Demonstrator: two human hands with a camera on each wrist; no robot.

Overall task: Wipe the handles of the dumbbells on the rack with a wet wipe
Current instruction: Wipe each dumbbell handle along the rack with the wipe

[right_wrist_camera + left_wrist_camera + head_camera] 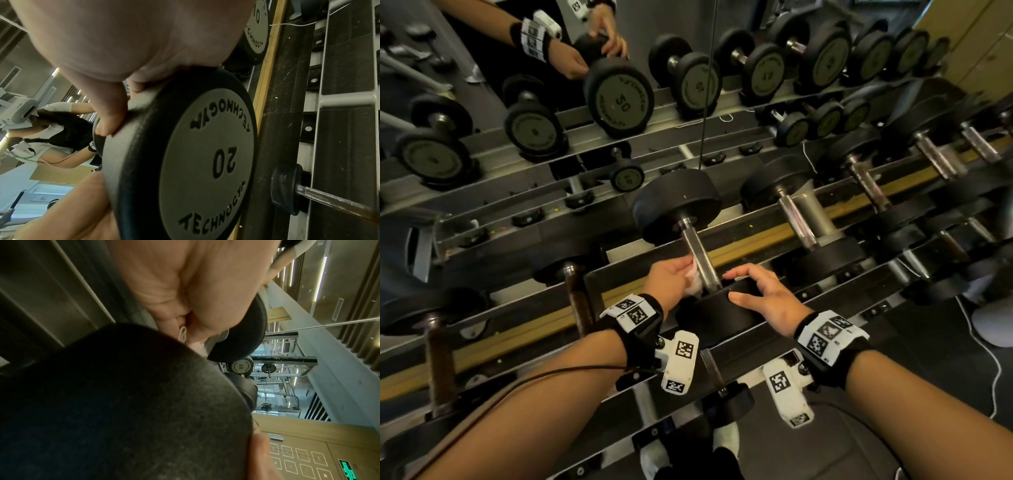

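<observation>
A black dumbbell marked 20 [205,162] lies on the upper rail of the rack [756,245], at the centre of the head view. Its steel handle [697,248] runs away from me. My left hand [671,279] pinches a crumpled white wet wipe [694,282] against the near end of that handle, from the left side. A fold of the wipe [183,335] shows under the left hand [185,288], beside the near head [123,402]. My right hand [760,294] grips the dumbbell's near head [719,317], fingers curled over the rim and thumb [82,203] on the near side.
More dumbbells stand on the rack to the right [801,219], and one with a rusty handle [577,301] to the left. A small dumbbell [726,394] sits on the lower tier by my shoes. A mirror [619,96] behind reflects the rack. A white cable [993,359] trails on the floor.
</observation>
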